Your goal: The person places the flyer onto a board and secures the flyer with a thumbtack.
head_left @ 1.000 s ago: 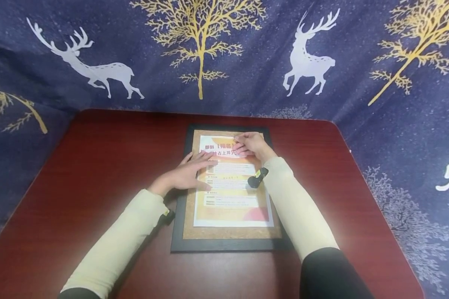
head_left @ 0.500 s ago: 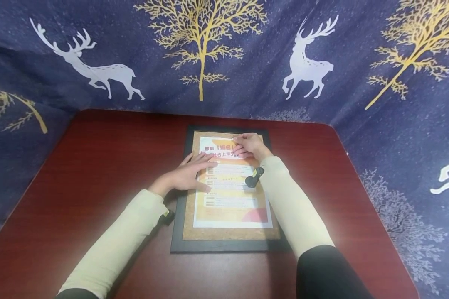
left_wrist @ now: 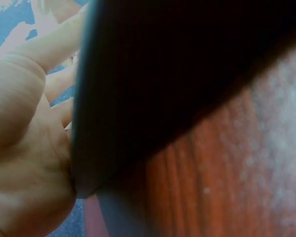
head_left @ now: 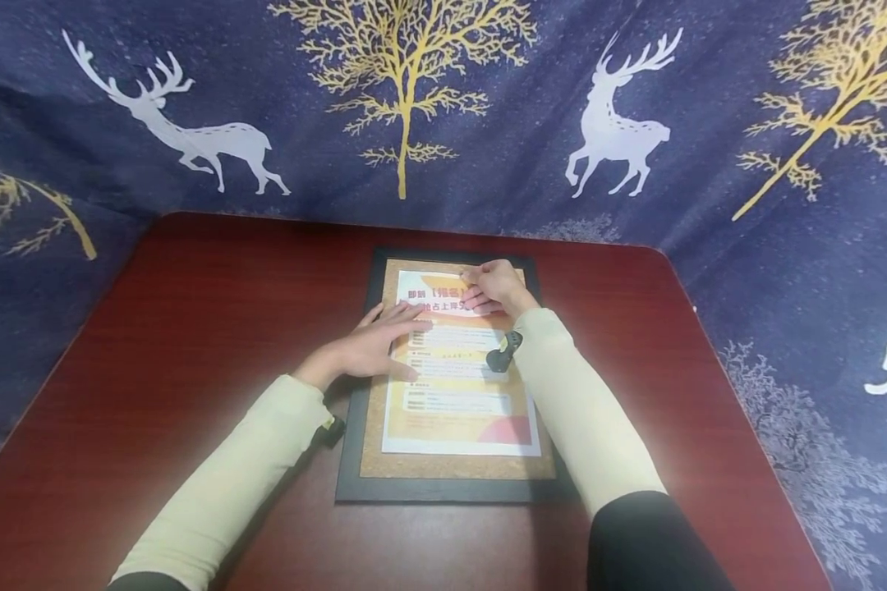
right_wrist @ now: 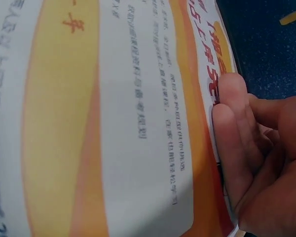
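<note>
A printed poster (head_left: 451,427) in orange, yellow and white lies on a cork board (head_left: 458,466) with a dark frame (head_left: 454,491). Spread fingers of my left hand (head_left: 365,346) rest on the poster's left side; in the left wrist view the palm of my left hand (left_wrist: 24,153) is partly hidden behind the dark frame (left_wrist: 138,89). At the poster's top edge, my right hand (head_left: 497,283) pinches a small pale thing, like a push pin, almost hidden by the fingertips. In the right wrist view, the other fingers of my right hand (right_wrist: 261,158) curl against the poster (right_wrist: 113,123).
The board lies on a dark red wooden table (head_left: 229,328) with rounded far corners. Directly behind the table hangs a dark blue cloth (head_left: 488,164) printed with deer and trees. A small black camera (head_left: 504,353) sits at my right wrist.
Both hands stay in nearly the same places. The view shifts slightly; the right hand keeps its pinch at the poster's top edge.
</note>
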Tool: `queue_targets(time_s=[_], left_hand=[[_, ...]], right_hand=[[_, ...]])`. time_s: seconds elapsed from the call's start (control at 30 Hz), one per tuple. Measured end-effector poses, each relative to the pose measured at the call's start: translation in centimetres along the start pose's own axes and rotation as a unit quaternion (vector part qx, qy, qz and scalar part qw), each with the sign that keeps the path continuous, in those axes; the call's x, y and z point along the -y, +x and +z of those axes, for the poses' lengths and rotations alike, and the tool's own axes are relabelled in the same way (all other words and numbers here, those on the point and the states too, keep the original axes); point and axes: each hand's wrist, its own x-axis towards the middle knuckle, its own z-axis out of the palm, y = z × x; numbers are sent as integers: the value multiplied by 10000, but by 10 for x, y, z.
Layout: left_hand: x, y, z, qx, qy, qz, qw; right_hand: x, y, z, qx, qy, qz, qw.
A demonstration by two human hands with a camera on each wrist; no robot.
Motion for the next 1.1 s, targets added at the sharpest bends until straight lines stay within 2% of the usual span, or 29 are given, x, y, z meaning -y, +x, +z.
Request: queue_targets(time_s=[0.33,0.6,0.83,1.1], left_hand=[[-5,5,-8,26,88,4,10000],[-5,2,-6,-38,102,39,9999],[-7,-1,0,-19,30,76,10000],[-7,-6,6,-137,-43,37,9999]], right_hand=[[10,-9,-7,-49,-59,0,10000],[16,-15,-3,-26,-309,-29,9995],[9,-16,-3,42,-478,24,9988],[-1,-15,5,-94,-573,-213,9981]])
